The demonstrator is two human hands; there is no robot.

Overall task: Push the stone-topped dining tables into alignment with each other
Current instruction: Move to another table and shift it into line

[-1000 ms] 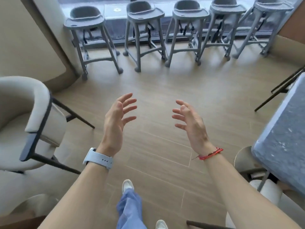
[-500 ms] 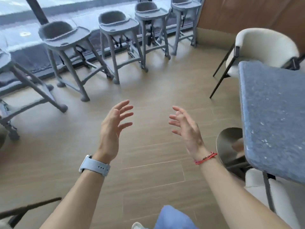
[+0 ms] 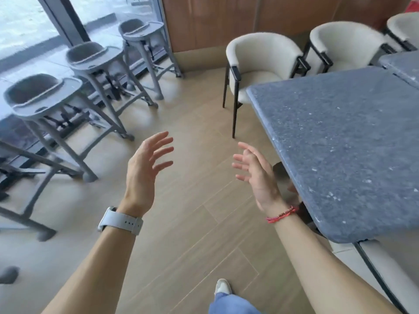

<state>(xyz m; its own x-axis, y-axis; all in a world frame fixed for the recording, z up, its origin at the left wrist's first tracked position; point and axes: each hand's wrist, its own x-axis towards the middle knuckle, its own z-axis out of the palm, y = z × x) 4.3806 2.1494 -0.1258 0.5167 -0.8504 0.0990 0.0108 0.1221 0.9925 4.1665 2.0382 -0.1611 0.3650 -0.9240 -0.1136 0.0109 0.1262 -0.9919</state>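
Two bare hands hover over a wood floor (image 3: 181,223), fingers spread, holding nothing: left hand (image 3: 145,171), right hand (image 3: 256,175). Just right of the right hand is a stone-topped table (image 3: 353,143); a second table (image 3: 402,64) sits beyond it.

We hold both hands up over the wooden floor (image 3: 181,223), palms facing each other, fingers spread and holding nothing. Our left hand (image 3: 145,168) has a pale watch (image 3: 122,220) at the wrist. Our right hand (image 3: 258,175), with a red bracelet (image 3: 282,214), is near the edge of the grey stone-topped table (image 3: 351,143). A second table (image 3: 401,64) stands beyond it, with cream armchairs (image 3: 260,62) behind and grey high chairs (image 3: 45,96) on the left.
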